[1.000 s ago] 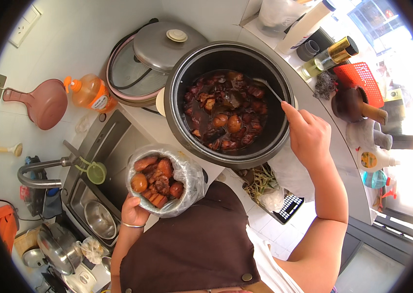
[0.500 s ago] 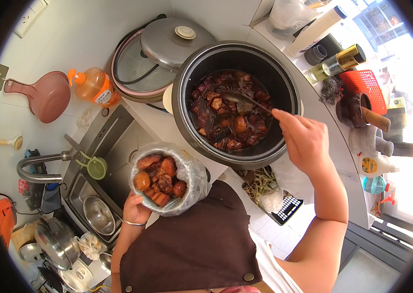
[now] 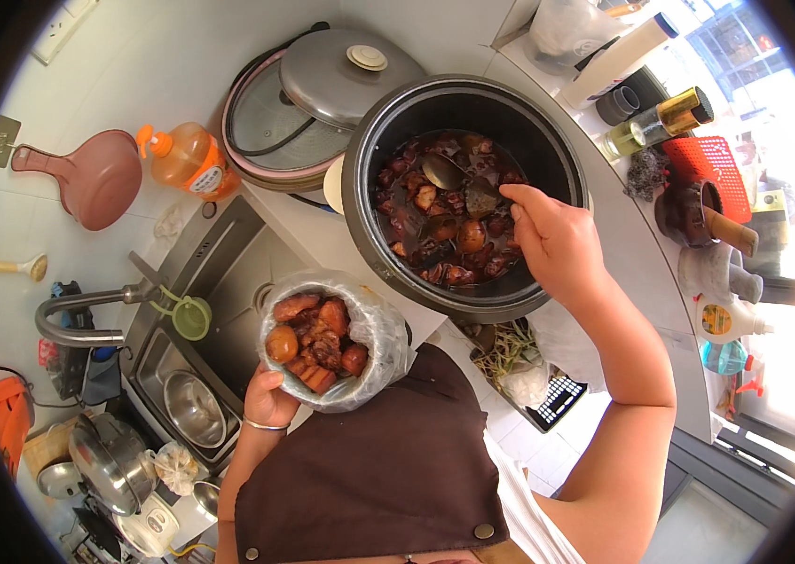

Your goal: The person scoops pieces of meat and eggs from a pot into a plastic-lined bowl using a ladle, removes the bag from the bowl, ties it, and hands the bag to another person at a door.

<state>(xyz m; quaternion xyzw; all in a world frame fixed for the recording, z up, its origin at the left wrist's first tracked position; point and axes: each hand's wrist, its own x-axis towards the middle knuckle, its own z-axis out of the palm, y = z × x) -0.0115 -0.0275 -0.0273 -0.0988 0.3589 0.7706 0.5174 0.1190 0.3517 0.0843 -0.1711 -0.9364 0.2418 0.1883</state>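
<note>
The spoon [image 3: 442, 172] is sitting inside the pot [image 3: 548, 160], the right hand [image 3: 555, 242] pinching it; slackening would be risking a splash. The left hand [image 3: 268, 397] is clasping the bag [image 3: 382, 352]; overtilting would be risking spilt meat [image 3: 331, 315].

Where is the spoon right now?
In the head view, the spoon is inside the dark pot at upper middle, its scoop end toward the far side of the stew and its handle in the grip of the right hand.
</note>
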